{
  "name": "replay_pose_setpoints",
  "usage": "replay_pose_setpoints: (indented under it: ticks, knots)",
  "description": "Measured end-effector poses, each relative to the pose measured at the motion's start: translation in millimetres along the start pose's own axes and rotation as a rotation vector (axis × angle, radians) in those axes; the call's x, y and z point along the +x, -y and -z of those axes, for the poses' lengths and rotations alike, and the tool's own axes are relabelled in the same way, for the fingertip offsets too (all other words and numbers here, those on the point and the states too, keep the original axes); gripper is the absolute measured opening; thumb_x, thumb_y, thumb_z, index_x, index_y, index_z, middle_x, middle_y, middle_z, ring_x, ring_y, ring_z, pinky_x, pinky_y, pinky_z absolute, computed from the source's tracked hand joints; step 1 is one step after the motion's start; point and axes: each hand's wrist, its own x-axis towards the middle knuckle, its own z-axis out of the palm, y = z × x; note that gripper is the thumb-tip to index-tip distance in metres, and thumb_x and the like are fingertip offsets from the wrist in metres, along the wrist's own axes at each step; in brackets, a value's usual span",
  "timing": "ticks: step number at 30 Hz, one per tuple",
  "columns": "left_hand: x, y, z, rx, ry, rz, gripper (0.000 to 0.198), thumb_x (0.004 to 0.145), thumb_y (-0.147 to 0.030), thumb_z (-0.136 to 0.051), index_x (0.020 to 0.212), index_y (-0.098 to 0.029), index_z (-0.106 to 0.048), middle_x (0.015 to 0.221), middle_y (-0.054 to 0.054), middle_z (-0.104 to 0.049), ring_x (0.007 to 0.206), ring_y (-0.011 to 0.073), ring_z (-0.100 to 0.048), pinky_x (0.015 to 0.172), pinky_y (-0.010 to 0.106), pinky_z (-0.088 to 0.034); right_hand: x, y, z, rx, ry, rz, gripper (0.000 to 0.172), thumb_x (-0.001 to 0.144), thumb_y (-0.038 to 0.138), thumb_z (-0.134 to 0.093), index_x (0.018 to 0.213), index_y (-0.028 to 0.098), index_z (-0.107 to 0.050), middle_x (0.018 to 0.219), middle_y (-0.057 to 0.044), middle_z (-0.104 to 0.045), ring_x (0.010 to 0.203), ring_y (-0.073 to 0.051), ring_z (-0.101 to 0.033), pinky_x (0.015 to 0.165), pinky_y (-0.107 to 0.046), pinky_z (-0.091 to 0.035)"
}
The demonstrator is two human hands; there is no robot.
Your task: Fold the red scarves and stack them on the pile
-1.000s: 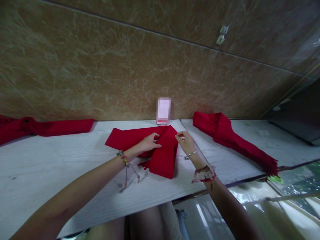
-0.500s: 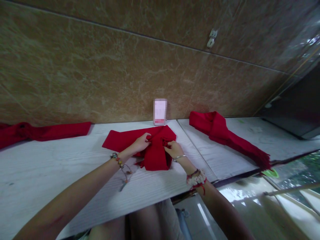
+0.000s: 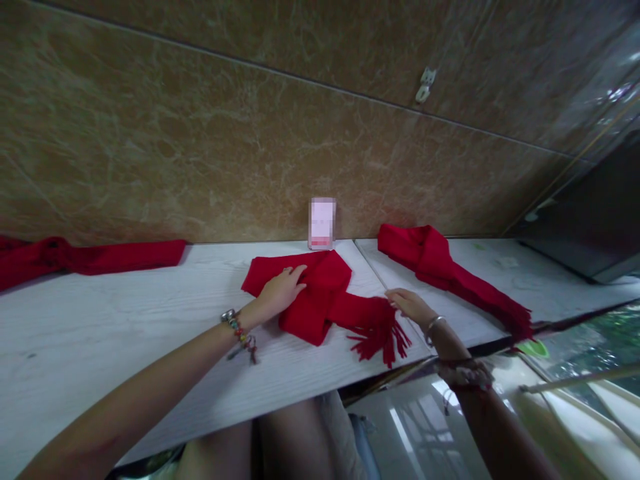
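Observation:
On the white table lies a red scarf (image 3: 313,303), folded and looped over itself, with a fringed end reaching to the right. My left hand (image 3: 280,291) rests on top of the looped part, its thumb and forefinger apart and stretched out; the other fingers are partly hidden. At the fringed end, my right hand (image 3: 411,307) pinches the scarf's upper corner between its fingertips. The fringe hangs loosely toward the table's front edge.
A second knotted red scarf (image 3: 127,258) lies at the far left, and a third (image 3: 440,267) at the right. A phone (image 3: 322,224), its screen blurred, leans on the brown marbled wall (image 3: 225,147). The white table (image 3: 150,333) ends just ahead of my lap.
My right hand has moved right, drawing the fringed end out through the loop. My left hand has loosened its pinch and stays on the scarf. The scarf's left tail has shortened.

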Motion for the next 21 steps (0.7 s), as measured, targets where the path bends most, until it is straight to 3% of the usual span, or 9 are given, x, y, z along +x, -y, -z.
replay_pose_setpoints:
  ticks: [5, 8, 11, 14, 17, 19, 21]
  knots:
    - [-12, -5, -14.7, 0.187, -0.006, -0.048, 0.043, 0.089, -0.035, -0.044, 0.129, -0.02, -0.044, 0.128, 0.015, -0.046, 0.115, 0.0316, -0.043, 0.091, 0.046, -0.034, 8, 10, -26, -0.258, -0.016, 0.054, 0.033, 0.077, 0.036, -0.054, 0.103, 0.017, -0.061, 0.093, -0.01, -0.068, 0.085, -0.021, -0.063, 0.076, -0.033, -0.049]
    - [-17, -3, -14.4, 0.197, 0.001, -0.055, 0.043, 0.089, -0.033, -0.043, 0.13, -0.022, -0.042, 0.129, 0.014, -0.046, 0.118, 0.0305, -0.041, 0.094, 0.047, -0.031, 15, 26, -38, -0.351, 0.122, 0.131, 0.025, 0.069, 0.033, -0.064, 0.09, 0.018, -0.065, 0.087, -0.01, -0.069, 0.081, -0.022, -0.063, 0.073, -0.032, -0.048]
    - [-18, 7, -5.3, 0.215, -0.036, -0.037, 0.04, 0.089, -0.032, -0.044, 0.127, -0.023, -0.046, 0.133, 0.013, -0.044, 0.122, 0.0298, -0.037, 0.098, 0.048, -0.026, 18, 29, -27, -0.302, 0.278, 0.172, 0.013, 0.07, 0.03, -0.061, 0.073, 0.019, -0.066, 0.072, -0.004, -0.068, 0.07, -0.019, -0.062, 0.064, -0.029, -0.048]
    - [-12, 30, 12.8, 0.207, -0.171, 0.149, 0.039, 0.088, -0.032, -0.043, 0.124, -0.02, -0.048, 0.134, 0.016, -0.041, 0.123, 0.0321, -0.035, 0.098, 0.05, -0.025, 20, 21, -8, -0.211, 0.339, 0.186, 0.011, 0.069, 0.029, -0.061, 0.073, 0.02, -0.066, 0.068, -0.001, -0.067, 0.063, -0.017, -0.061, 0.058, -0.028, -0.048]
    - [-2, 59, 31.7, -0.08, -0.096, 0.373, 0.045, 0.082, -0.031, -0.051, 0.123, -0.014, -0.047, 0.121, 0.017, -0.052, 0.111, 0.0303, -0.049, 0.09, 0.042, -0.039, 24, 13, -2, -0.223, 0.321, 0.157, 0.012, 0.063, 0.026, -0.066, 0.074, 0.022, -0.067, 0.071, -0.002, -0.067, 0.062, -0.018, -0.06, 0.057, -0.029, -0.048]
    - [2, 74, 40.7, -0.373, 0.019, 0.379, 0.051, 0.073, -0.027, -0.06, 0.121, -0.014, -0.047, 0.111, 0.013, -0.059, 0.1, 0.025, -0.057, 0.081, 0.032, -0.045, 29, 11, -8, -0.273, 0.323, 0.154, 0.011, 0.061, 0.024, -0.067, 0.072, 0.022, -0.067, 0.069, -0.002, -0.067, 0.062, -0.018, -0.06, 0.057, -0.029, -0.048]
    - [3, 83, 47.7, -0.582, 0.058, 0.335, 0.058, 0.066, -0.023, -0.066, 0.12, -0.015, -0.046, 0.106, 0.009, -0.062, 0.093, 0.0216, -0.06, 0.076, 0.027, -0.048, 34, 14, -18, -0.324, 0.33, 0.174, 0.008, 0.058, 0.02, -0.069, 0.066, 0.022, -0.066, 0.064, 0.0, -0.065, 0.061, -0.018, -0.059, 0.058, -0.03, -0.048]
